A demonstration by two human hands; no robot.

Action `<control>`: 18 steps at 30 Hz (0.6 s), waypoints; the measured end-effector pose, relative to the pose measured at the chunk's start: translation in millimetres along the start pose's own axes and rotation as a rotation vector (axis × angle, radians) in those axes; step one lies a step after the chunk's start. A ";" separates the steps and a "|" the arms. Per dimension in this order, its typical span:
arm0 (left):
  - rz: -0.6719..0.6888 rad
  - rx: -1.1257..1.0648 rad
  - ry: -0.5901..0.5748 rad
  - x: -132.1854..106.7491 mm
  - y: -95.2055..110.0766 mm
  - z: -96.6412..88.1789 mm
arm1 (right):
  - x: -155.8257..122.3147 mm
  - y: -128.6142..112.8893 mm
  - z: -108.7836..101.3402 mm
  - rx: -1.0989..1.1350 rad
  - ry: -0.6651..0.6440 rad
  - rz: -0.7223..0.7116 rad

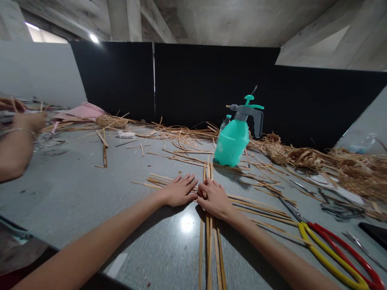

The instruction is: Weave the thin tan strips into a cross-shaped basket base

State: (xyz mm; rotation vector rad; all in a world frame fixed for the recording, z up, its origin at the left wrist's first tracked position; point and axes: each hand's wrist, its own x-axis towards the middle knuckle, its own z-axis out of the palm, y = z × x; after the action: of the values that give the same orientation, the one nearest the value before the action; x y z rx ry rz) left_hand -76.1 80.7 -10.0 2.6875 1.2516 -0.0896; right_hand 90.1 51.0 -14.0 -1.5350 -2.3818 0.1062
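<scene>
- Bamboo strips point(208, 241) lie flat near the near edge of the grey table point(69, 193), one bundle running away from the person and another crossing it, the crossing under both hands.
- Left hand point(179, 190): palm down on the crosswise strips, fingers lying flat and pressed together, tips just beside the right hand.
- Right hand point(214, 198): palm down over the crossing, fingers curled down onto the strips; whether they pinch any strip cannot be told.
- Teal pump sprayer point(231, 141): upright beyond the hands, a plastic bottle point(225, 123) just behind it.
- Scissors with red and yellow handles point(332, 253): lying right of the right hand, near the table's right edge.
- Loose strip offcuts point(181, 139) and woven basket pieces point(305, 159): scattered along the far edge.
- Co-worker's hand point(28, 123): at the left edge, a bracelet point(18, 130) on the wrist, well apart from the person's hands.
</scene>
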 end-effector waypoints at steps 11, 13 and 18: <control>-0.005 0.014 -0.022 2.2 -1.5 -0.4 | -3.6 -4.5 0.4 -0.113 0.052 0.083; -0.001 0.014 -0.022 2.8 -2.4 0.1 | -3.1 -6.2 0.1 -0.105 0.048 0.091; 0.008 0.005 -0.006 1.0 -3.5 2.1 | -2.5 0.4 -6.4 0.022 0.018 0.068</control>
State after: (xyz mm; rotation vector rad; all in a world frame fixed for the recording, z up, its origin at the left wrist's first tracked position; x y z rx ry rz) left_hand -78.1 83.3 -12.7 2.6941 1.2402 -0.0998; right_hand 93.3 48.2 -8.5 -1.6009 -2.3075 0.1324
